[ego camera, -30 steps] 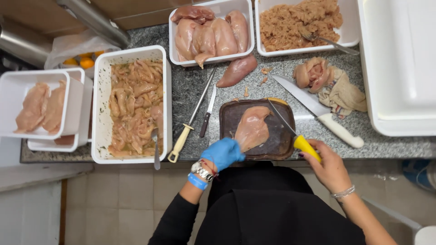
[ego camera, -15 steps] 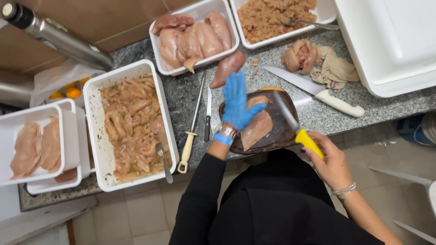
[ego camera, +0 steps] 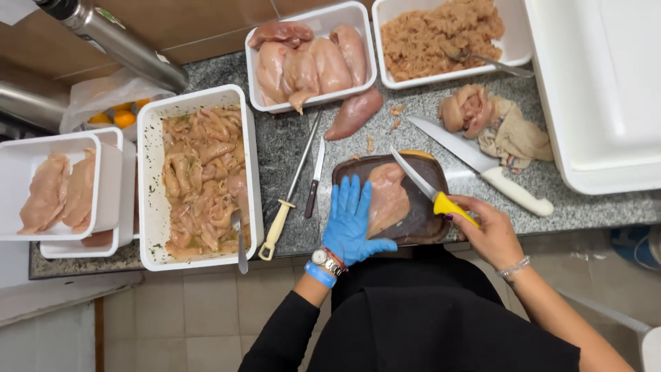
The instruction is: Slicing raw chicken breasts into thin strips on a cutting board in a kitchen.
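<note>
Lying flat with fingers spread, gloved left hand [ego camera: 351,222] pressing chicken breast [ego camera: 387,196] onto dark cutting board [ego camera: 420,220] at counter [ego camera: 592,207] edge. Gripping yellow-handled knife [ego camera: 430,193], right hand [ego camera: 490,233], blade angling over the meat.

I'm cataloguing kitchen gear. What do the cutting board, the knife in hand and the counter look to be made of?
Cutting board: dark brown, dull and worn, probably plastic or wood; unclear which. Knife in the right hand: shiny steel-looking blade, smooth yellow handle, likely plastic. Counter: grey speckled polished stone, granite-like.
</note>
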